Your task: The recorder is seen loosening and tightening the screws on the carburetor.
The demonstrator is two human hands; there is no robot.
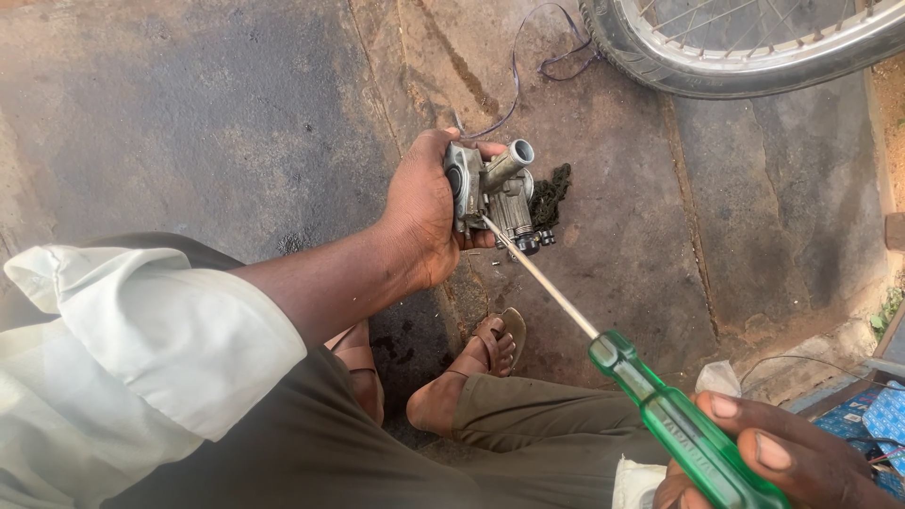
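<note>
A blue patterned packet (873, 418) lies at the frame's lower right edge, just right of the green screwdriver handle (683, 429); its full shape is cut off. The handle carries a small printed label.

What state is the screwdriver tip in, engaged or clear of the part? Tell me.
Engaged: the screwdriver shaft's tip meets the grey metal part gripped by the left hand.

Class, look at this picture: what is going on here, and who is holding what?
A person crouches over a stained concrete floor. The left hand grips a small grey metal engine part, held up off the floor. The right hand holds a green-handled screwdriver, its tip against the part. A wheel stands at the top, with a thin wire on the floor beside it.
</note>
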